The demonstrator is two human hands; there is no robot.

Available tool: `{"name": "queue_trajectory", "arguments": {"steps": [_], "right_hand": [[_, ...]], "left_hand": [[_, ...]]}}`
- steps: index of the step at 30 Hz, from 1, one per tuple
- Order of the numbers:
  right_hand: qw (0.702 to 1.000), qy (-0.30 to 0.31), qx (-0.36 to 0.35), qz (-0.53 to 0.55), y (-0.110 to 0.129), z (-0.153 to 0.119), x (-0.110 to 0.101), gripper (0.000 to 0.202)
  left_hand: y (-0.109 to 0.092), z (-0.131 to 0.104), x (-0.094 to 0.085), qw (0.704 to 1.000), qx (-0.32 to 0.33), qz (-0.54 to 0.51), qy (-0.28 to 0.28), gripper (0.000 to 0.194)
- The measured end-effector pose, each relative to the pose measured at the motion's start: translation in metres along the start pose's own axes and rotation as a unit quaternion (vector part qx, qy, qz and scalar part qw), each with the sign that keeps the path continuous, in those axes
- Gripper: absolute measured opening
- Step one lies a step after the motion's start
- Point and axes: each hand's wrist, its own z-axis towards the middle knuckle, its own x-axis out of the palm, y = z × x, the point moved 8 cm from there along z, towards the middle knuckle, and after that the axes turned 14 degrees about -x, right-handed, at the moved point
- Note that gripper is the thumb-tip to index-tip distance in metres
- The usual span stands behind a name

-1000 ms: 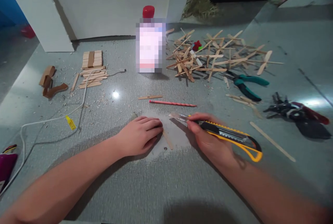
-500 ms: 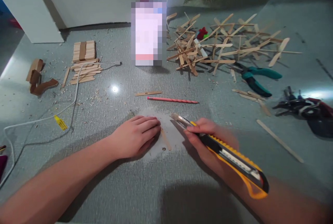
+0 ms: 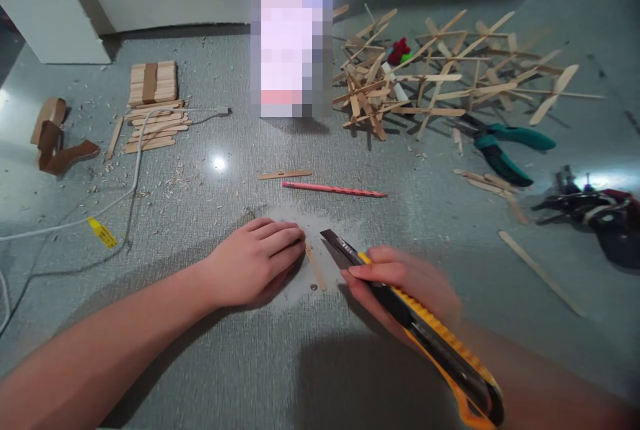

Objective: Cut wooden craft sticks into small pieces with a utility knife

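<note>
My left hand rests on the grey surface, fingers curled together over one end of a craft stick. The stick's free end points toward me, with a small round dark bit beside it. My right hand is closed around a yellow and black utility knife. Its blade is out and angled up and left, just right of the craft stick and apart from it. Beyond my hands lie a red pencil and a craft stick with a notch or hole.
A blurred-out bottle stands at the back. Crossed craft sticks spread right of it, near teal-handled pliers and a dark tool. At left are bundled craft sticks, brown paper strips and a white cable.
The knife has turned in my right hand, its blade tip shifting slightly left and down. My left hand stays on the stick. The view has tilted a little downward.
</note>
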Motion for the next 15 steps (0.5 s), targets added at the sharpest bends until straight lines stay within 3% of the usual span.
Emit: {"name": "queue_trajectory", "arguments": {"steps": [6, 15], "right_hand": [[0.999, 0.044, -0.002, 0.009, 0.0000, 0.0018, 0.0040, 0.025], [0.999, 0.041, -0.002, 0.014, -0.0024, 0.0004, 0.0045, 0.013]], "left_hand": [[0.0001, 0.0001, -0.0001, 1.000, -0.001, -0.003, 0.003, 0.029], [-0.0001, 0.0014, 0.0002, 1.000, -0.004, -0.002, 0.003, 0.028]]}}
